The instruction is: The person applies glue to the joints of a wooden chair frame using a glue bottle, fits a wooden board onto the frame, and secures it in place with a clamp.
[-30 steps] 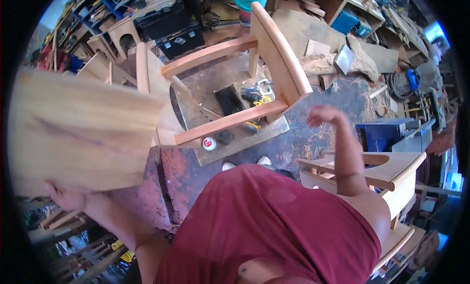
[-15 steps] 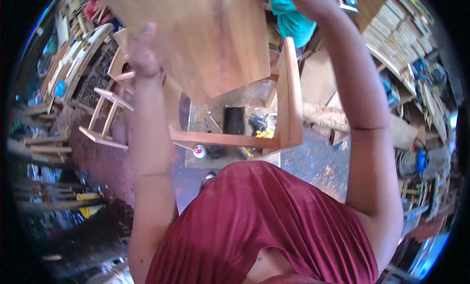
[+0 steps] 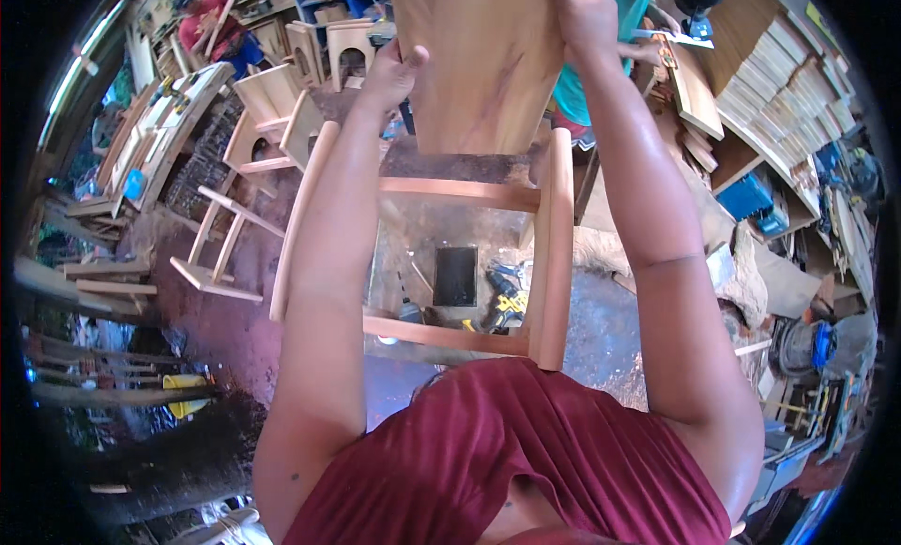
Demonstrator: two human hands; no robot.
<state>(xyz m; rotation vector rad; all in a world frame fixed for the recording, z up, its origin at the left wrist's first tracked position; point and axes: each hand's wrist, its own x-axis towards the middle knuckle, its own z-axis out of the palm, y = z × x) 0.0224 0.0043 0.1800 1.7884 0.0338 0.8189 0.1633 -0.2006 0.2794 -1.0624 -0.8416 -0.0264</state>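
A wide wooden board [image 3: 483, 71] is raised in front of me, its lower end over the far side of a wooden chair-like frame [image 3: 556, 235]. On its left edge is my left hand [image 3: 392, 77], thumb on the near side and the other fingers mostly hidden. My right hand [image 3: 587, 27] grips the right edge higher up. The frame stands below my arms, with a far rail [image 3: 460, 192] and a near rail [image 3: 446, 337]. Through its opening show a yellow and black cordless drill [image 3: 507, 303] and a black rectangular object [image 3: 456, 275].
A co-worker in a teal shirt [image 3: 627, 5] works at the far right beside a stack of boards [image 3: 774, 76]. Another person in red [image 3: 202, 24] is at the far left. Partly built chairs [image 3: 272, 122] and a small wooden frame [image 3: 225, 235] stand to the left.
The board has swung from a slanted position to a straighter one and shifted away from me. Both hands moved with it, and more of the chair-like frame now shows.
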